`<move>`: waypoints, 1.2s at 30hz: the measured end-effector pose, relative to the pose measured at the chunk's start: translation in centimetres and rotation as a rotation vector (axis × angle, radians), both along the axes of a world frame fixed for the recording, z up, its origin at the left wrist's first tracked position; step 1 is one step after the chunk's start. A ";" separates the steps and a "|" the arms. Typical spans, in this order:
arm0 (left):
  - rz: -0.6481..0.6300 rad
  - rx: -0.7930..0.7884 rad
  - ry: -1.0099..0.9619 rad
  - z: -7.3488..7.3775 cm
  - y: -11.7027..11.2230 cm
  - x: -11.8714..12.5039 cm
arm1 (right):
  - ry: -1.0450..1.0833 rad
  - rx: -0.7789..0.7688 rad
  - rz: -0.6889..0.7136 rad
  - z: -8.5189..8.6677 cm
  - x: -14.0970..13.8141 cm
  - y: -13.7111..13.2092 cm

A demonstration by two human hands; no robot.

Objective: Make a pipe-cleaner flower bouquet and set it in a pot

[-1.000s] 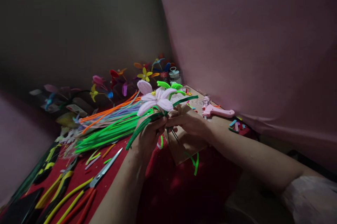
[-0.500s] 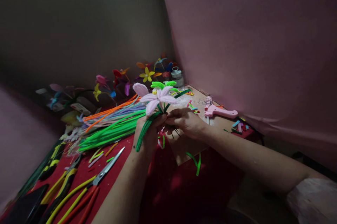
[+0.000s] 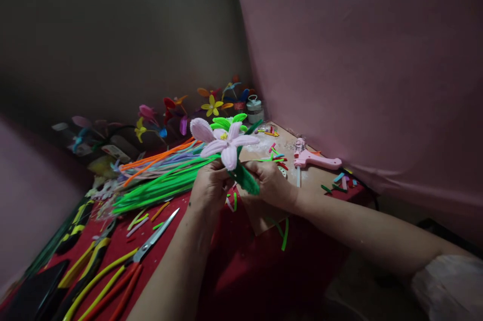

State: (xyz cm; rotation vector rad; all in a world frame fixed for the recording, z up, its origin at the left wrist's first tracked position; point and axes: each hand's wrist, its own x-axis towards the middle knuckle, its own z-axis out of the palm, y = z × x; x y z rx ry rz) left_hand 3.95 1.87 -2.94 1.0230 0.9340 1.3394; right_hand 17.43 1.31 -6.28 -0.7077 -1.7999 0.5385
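Observation:
A pale pink pipe-cleaner flower (image 3: 222, 142) with light green leaves behind it is held up over the red table. My left hand (image 3: 209, 187) is closed around its stem just under the petals. My right hand (image 3: 269, 182) is closed on a dark green pipe cleaner (image 3: 247, 180) that runs from the stem down across my fingers. Both hands sit close together below the bloom.
A bundle of green, orange and lilac pipe cleaners (image 3: 162, 172) lies to the left. Scissors (image 3: 153, 240) and pliers (image 3: 86, 265) rest at front left. A pink glue gun (image 3: 315, 160) and cut scraps lie right. Finished flowers (image 3: 211, 104) and a jar (image 3: 254, 107) stand in the corner.
The dark green pipe cleaner swung from my left hand's side, pointing down-left, to my right hand's side. The flower tilted slightly toward me.

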 end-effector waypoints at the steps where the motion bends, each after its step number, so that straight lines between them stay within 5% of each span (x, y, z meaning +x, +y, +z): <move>1: -0.002 0.016 -0.015 0.2 -0.2 0.2 | 0.011 0.063 -0.036 -0.2 -0.1 0.0; 5: 0.024 0.044 -0.001 1.4 -1.2 1.2 | 0.073 0.069 -0.060 -0.4 -0.5 0.1; 12: 0.108 0.152 0.090 0.7 -1.5 1.1 | 0.349 -0.505 0.186 1.1 -0.5 0.0; 17: 0.143 0.128 0.117 0.5 -1.6 1.0 | 0.433 -0.701 0.331 1.5 -0.6 0.4; 26: 0.093 0.133 0.087 2.7 -2.5 1.6 | 0.319 -0.515 0.245 1.4 -0.4 -0.1; 31: 0.048 0.094 0.062 2.6 -2.6 1.5 | 0.388 -0.485 0.246 1.3 -0.5 -0.2; 36: -0.151 0.085 0.047 2.1 -2.1 1.2 | 0.448 -0.476 0.277 0.7 -0.5 0.2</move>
